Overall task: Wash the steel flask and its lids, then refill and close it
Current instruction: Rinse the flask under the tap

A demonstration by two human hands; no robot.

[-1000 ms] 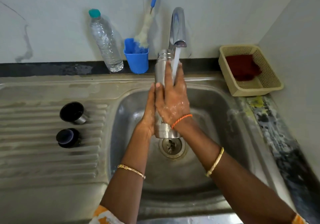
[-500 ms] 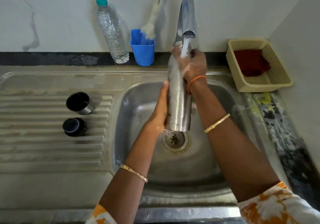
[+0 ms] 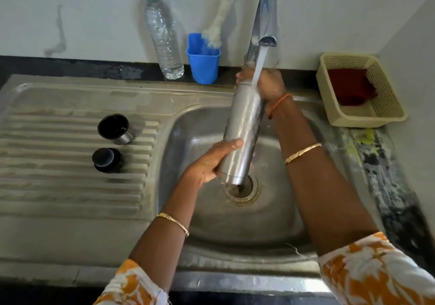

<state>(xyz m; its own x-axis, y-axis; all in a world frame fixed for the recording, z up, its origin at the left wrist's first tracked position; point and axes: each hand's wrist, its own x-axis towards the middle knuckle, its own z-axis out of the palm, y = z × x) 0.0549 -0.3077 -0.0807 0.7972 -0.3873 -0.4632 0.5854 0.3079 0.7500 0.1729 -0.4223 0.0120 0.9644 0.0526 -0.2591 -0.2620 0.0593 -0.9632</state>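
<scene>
The steel flask (image 3: 244,130) stands nearly upright over the sink drain (image 3: 242,188), tilted a little to the right at its top. My left hand (image 3: 209,163) grips its lower body. My right hand (image 3: 266,84) is wrapped round its neck, under the water running from the tap (image 3: 266,19). The flask's mouth is hidden by my right hand. On the draining board lie the steel cup lid (image 3: 115,129), open side up, and the black inner stopper (image 3: 107,160).
A clear water bottle (image 3: 163,38) and a blue cup (image 3: 203,58) with a bottle brush (image 3: 217,25) stand against the back wall. A cream basket (image 3: 360,95) with a red cloth sits right of the sink basin (image 3: 235,222). A side wall rises at the right.
My right hand slid from the flask's middle up to its neck. My left hand went down to the lower body. The flask now leans slightly.
</scene>
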